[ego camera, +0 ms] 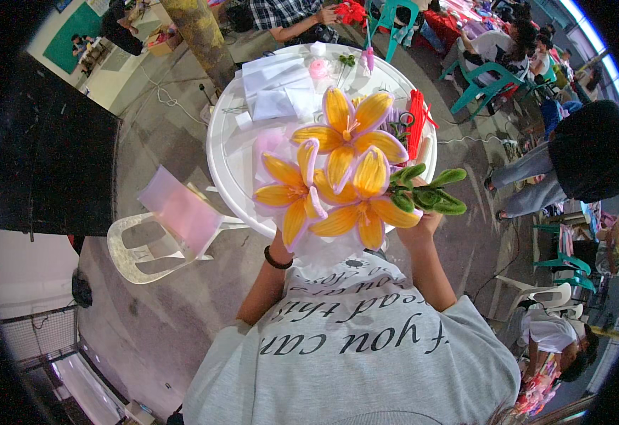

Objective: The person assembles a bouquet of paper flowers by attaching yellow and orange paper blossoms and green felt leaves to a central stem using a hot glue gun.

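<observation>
A bouquet of yellow-orange lilies with lilac edges, apparently made of pipe cleaners, is close before me, above the near side of the table. Pale sheer wrapping shows under its blooms. My left hand, with a dark band at the wrist, reaches in behind the lower left flower; its fingers are hidden. At the bouquet's right side, my right hand grips a sprig of fuzzy green leaves, which covers part of the fingers.
On the round white table lie white sheets, a pink roll, red pipe cleaners and a pink glue gun. A plastic chair bearing pinkish sheets stands left. Across the table is a person in a checked shirt.
</observation>
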A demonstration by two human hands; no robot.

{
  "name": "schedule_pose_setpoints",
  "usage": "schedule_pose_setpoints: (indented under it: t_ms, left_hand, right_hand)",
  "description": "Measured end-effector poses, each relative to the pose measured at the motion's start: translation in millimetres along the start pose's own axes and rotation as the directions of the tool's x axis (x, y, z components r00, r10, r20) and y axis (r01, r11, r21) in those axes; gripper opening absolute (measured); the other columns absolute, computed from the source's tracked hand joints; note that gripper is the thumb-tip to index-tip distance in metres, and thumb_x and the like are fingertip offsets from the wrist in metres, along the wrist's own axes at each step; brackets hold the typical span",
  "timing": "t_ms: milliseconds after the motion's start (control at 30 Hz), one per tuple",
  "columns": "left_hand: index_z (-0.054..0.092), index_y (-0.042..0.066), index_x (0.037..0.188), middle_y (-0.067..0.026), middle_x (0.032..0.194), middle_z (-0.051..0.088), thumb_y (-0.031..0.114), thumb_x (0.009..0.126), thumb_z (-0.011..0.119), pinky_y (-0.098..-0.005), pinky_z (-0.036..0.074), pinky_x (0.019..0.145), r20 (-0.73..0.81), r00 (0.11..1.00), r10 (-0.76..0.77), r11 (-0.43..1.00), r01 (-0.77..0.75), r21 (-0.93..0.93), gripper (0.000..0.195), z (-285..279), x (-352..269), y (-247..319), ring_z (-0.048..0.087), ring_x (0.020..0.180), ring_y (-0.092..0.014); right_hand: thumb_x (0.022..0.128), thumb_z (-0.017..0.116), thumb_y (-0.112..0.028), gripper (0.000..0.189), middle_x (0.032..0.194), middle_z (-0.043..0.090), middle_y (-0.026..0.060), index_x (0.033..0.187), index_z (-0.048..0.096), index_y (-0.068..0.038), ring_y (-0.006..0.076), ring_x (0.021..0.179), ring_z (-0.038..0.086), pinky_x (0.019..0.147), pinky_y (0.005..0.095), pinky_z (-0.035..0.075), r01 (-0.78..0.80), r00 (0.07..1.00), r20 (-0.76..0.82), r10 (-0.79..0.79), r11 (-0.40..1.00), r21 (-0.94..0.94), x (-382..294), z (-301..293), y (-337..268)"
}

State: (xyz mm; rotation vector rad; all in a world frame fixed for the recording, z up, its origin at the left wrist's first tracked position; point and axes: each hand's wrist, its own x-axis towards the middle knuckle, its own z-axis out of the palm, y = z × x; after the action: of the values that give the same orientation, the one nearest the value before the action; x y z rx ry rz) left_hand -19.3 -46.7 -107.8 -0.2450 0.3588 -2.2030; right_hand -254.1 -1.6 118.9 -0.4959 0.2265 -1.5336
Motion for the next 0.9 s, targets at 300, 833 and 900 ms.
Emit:
schedule_pose_setpoints:
  t_ms: [300, 833, 900]
  left_hand:
    - [0.035, 0.008, 0.141, -0.0088, 0.138, 0.045, 0.038, 0.096, 0.047, -0.0479, 0.024, 0.11, -0.002, 1.0, 0.018, 1.0, -0.018, -0.002, 0.055, -19.8, 0.0, 6.6, 0.044, 0.126, -0.024]
    - [0.03, 0.008, 0.143, -0.0087, 0.138, 0.043, 0.032, 0.095, 0.051, -0.0472, 0.031, 0.11, -0.018, 0.977, 0.213, 0.71, -0.142, 0.689, 0.058, 45.0, -14.0, -24.7, 0.044, 0.126, -0.026]
    - [0.03, 0.008, 0.143, -0.0084, 0.138, 0.043, 0.031, 0.094, 0.053, -0.0464, 0.032, 0.109, -0.003, 0.971, 0.24, 0.601, -0.146, 0.786, 0.058, 56.3, -14.8, -29.9, 0.044, 0.126, -0.026]
  right_hand:
    - [0.081, 0.061, -0.008, 0.027, 0.109, 0.063, 0.0161, 0.104, 0.062, 0.006, 0.0252, 0.099, 0.062, 0.089, 0.0396, 0.051, 0.145, 0.989, 0.023, -0.144, 0.977, -0.153, 1.3, 4.4, 7.7]
    - [0.082, 0.059, -0.009, 0.029, 0.104, 0.065, 0.0172, 0.107, 0.06, 0.005, 0.0271, 0.09, 0.066, 0.084, 0.0403, 0.055, -0.036, 0.969, -0.234, 0.08, 0.982, 0.187, 1.7, 7.7, 1.1]
    - [0.082, 0.059, -0.011, 0.031, 0.107, 0.064, 0.017, 0.109, 0.058, 0.004, 0.0265, 0.093, 0.065, 0.085, 0.0401, 0.054, 0.107, 0.983, -0.111, -0.143, 0.955, -0.278, 2.2, -0.7, 2.5]
